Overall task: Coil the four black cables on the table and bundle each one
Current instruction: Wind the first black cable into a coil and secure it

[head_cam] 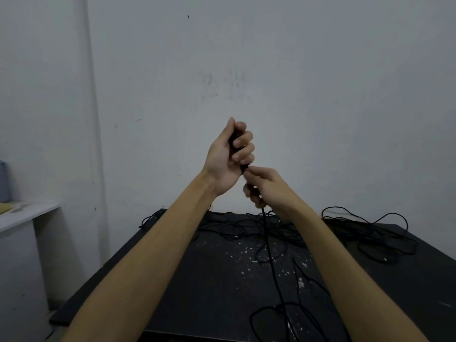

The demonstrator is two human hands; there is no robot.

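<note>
While your left hand (232, 154) is raised above the counter (197, 280) with its fingers curled tight round a dark bunch of black cable (267, 243), your right hand (265, 188) sits just below it, touching it, fingers pinched on the same cable where it leaves the fist. So both hands are clamped on one cable, none free. From the right hand the strand drops straight down to the counter and runs on into loose loops near the front edge, so plenty is not yet gathered. Looks like you're mid-coil on this one, early in the task: the other cables (365, 233) lie uncoiled in tangled heaps along the back and right of the counter, some loops hanging past the edge. How many cables are in those heaps can't be told. Next move likely needs the right hand to slide down, draw up slack and feed another loop into the left fist; watch for snags where the strand crosses the heap.
</note>
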